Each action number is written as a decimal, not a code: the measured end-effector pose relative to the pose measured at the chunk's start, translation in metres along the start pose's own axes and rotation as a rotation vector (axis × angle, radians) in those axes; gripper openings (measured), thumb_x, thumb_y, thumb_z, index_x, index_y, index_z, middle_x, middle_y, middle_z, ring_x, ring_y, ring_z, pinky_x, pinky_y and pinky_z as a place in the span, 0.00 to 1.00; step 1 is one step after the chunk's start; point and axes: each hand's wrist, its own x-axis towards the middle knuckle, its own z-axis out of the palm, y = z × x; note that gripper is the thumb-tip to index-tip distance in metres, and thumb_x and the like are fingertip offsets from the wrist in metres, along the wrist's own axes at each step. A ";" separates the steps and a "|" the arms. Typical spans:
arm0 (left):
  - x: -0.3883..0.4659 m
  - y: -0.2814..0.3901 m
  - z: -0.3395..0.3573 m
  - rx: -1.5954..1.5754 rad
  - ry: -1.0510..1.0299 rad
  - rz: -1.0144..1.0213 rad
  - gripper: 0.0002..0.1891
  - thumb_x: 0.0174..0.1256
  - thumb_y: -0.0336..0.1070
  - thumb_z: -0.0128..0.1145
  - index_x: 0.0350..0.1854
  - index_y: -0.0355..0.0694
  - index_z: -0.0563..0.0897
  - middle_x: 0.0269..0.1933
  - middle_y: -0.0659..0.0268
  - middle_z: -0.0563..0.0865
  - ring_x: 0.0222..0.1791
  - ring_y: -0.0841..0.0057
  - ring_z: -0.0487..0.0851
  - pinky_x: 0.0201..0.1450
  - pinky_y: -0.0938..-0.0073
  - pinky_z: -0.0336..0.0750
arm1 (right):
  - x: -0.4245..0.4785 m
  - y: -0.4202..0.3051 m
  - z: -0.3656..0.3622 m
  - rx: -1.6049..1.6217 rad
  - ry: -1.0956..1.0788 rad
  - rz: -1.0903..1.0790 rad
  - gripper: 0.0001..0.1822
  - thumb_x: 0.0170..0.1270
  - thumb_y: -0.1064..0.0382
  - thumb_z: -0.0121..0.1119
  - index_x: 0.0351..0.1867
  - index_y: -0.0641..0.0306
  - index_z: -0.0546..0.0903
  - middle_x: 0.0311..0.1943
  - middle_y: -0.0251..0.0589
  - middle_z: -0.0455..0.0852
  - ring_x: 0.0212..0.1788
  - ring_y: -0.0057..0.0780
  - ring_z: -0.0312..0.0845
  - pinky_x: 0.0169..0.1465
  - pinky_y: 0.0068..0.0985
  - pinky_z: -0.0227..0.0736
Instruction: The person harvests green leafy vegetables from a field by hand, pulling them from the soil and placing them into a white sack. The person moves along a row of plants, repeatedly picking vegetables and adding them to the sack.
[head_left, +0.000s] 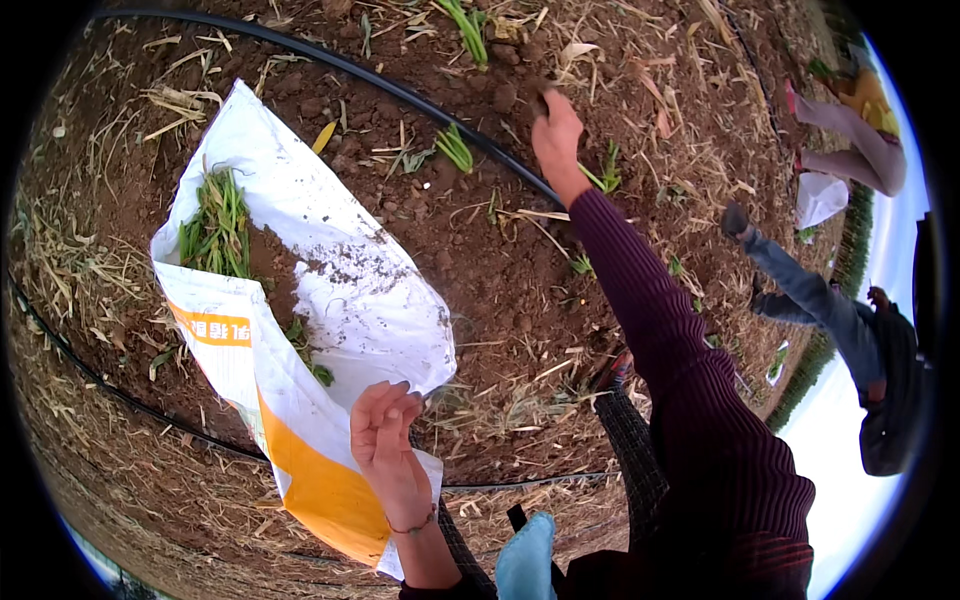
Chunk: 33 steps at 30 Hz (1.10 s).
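Note:
My left hand is in front of a white and orange woven sack, its fingers curled near the sack's lower edge. Whether they pinch anything is unclear. The sack lies spread on the soil, its white inner face smeared with dirt. On its left part rests a bunch of green leafy stalks, and a few green leaves lie lower in the fold. My right hand reaches over bare soil beyond a black hose. Something dark brown and blurred shows at its fingertips, perhaps soil.
Small green plants and taller green stalks stand near the hose. Dry straw litters the ground. A second hose runs past the sack's near side. At right are a person in jeans, another person bending and a white bag.

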 end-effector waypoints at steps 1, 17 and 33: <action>0.000 0.000 -0.001 -0.009 -0.013 -0.004 0.12 0.60 0.28 0.50 0.47 0.35 0.73 0.42 0.60 0.81 0.40 0.76 0.78 0.48 0.75 0.72 | -0.016 -0.009 -0.017 0.095 -0.068 0.125 0.14 0.48 0.77 0.47 0.37 0.64 0.77 0.30 0.51 0.78 0.34 0.47 0.75 0.38 0.33 0.69; -0.072 -0.027 -0.044 0.439 -0.192 0.137 0.11 0.57 0.25 0.48 0.43 0.33 0.75 0.37 0.65 0.79 0.36 0.79 0.76 0.41 0.80 0.72 | -0.211 -0.109 -0.262 0.114 -0.901 0.309 0.11 0.43 0.64 0.62 0.27 0.64 0.74 0.28 0.47 0.77 0.32 0.43 0.76 0.35 0.34 0.71; -0.224 0.266 -0.096 1.387 -0.560 0.544 0.13 0.55 0.25 0.47 0.43 0.35 0.76 0.36 0.56 0.82 0.35 0.66 0.82 0.40 0.72 0.75 | -0.221 -0.210 -0.563 -0.294 -0.648 0.418 0.08 0.47 0.69 0.54 0.31 0.60 0.79 0.27 0.52 0.80 0.33 0.49 0.77 0.36 0.41 0.71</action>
